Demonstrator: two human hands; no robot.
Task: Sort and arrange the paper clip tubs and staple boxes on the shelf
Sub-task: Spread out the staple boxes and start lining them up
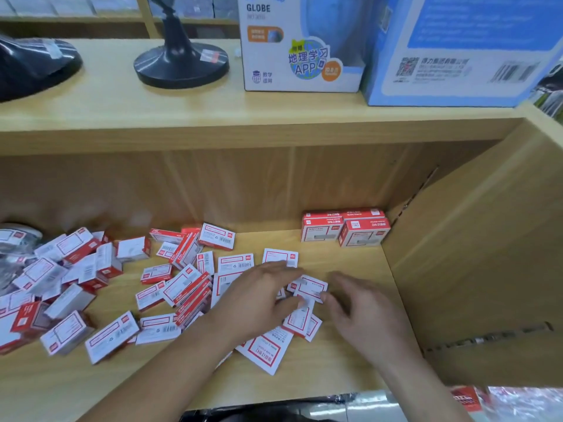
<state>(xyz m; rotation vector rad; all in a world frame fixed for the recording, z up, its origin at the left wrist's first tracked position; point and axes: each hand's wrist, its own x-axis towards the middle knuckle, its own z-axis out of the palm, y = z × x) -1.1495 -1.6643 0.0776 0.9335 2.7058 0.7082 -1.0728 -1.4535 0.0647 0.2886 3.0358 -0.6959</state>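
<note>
Several small red-and-white staple boxes (pixel 182 284) lie scattered over the wooden shelf (pixel 350 360), mostly left and centre. A neat block of stacked staple boxes (pixel 344 228) stands in the back right corner. My left hand (pixel 259 300) lies flat over loose boxes in the middle, fingers spread. My right hand (pixel 362 309) hovers just right of it, fingers apart, its thumb tip touching a staple box (pixel 310 287) that lies between the two hands. A larger flat staple pack (pixel 266 348) lies below my left wrist. Both hands are motion-blurred.
The shelf's right wall (pixel 475 254) closes in the corner beside the stacked boxes. On the upper shelf stand a globe box (pixel 301 44), a blue carton (pixel 463 50) and a black stand base (pixel 181 63). A plastic-wrapped bundle (pixel 15 248) lies at far left.
</note>
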